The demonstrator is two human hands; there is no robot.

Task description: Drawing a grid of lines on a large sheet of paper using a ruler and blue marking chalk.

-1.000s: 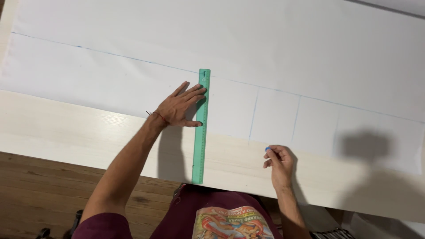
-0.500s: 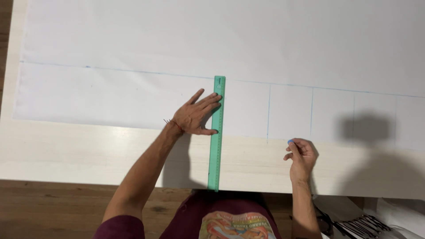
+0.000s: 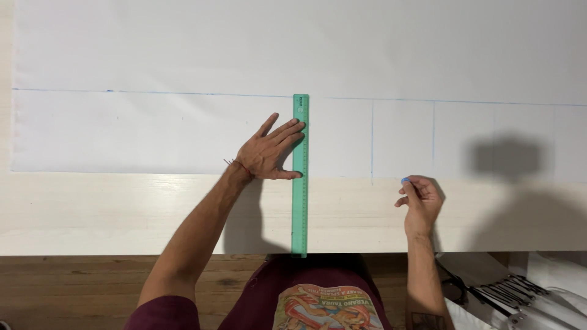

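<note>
Green plastic, long and narrow, the ruler (image 3: 300, 174) lay upright in the middle of the frame. Its top end touched a thin blue horizontal line (image 3: 183, 93) drawn on the white sheet (image 3: 153, 49), and its bottom end reached the near edge of the worktop (image 3: 92, 214). We saw the left hand (image 3: 269, 153) flat on the sheet just left of the ruler, fingers spread and pointing up and to the right, with the fingertips and thumb touching the ruler's left edge. That grip was open and pressing, closed on nothing. A thin red string circled the left wrist.

To the right of the ruler, lower in the frame, the right hand (image 3: 419, 198) rested on the bare pale wood just below the sheet's lower edge. Its thumb and forefinger pinched a small blue marking piece (image 3: 405, 181), whose tip sat close to the sheet's edge; we could not tell what kind of marker it was.

Two short blue vertical lines (image 3: 372, 140) crossed the lower strip of the sheet, right of the ruler, running from the horizontal line down to the sheet's edge. A dark shadow fell on the sheet at the right of the frame. Along the bottom we saw brown wooden floor (image 3: 73, 287), a maroon shirt with a printed front, and at the lower right corner some dark metal tools (image 3: 501, 293) on pale material.
</note>
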